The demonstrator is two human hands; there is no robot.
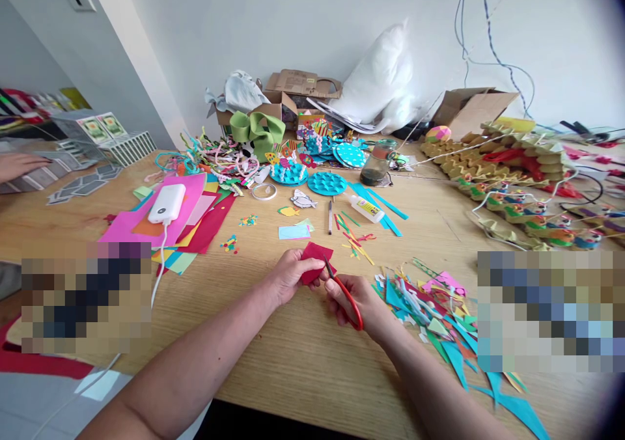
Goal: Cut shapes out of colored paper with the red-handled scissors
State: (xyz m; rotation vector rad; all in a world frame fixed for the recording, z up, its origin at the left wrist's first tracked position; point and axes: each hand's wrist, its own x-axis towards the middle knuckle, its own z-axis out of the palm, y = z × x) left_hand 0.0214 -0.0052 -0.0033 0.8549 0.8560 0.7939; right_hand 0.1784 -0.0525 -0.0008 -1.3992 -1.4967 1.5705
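My left hand (291,276) pinches a small piece of red paper (315,258) by its left side, above the wooden table. Red-handled scissors (349,301) are gripped in my right hand (359,297), their dark blades pointing up and left against the paper's right edge. Whether the blades have gone into the paper I cannot tell. Just beyond my hands lie light blue and green paper slips (295,231), a pen (330,219), a yellow paper fish (288,211) and a white paper fish (303,199).
Paper scraps (434,310) are heaped on the right. A white power bank (166,204) rests on coloured sheets (129,222) at left, its cable trailing off the table. Behind are a glue bottle (367,209), blue discs (327,183), a glass jar (377,164) and egg cartons (459,166). Another person's hand (22,165) shows far left.
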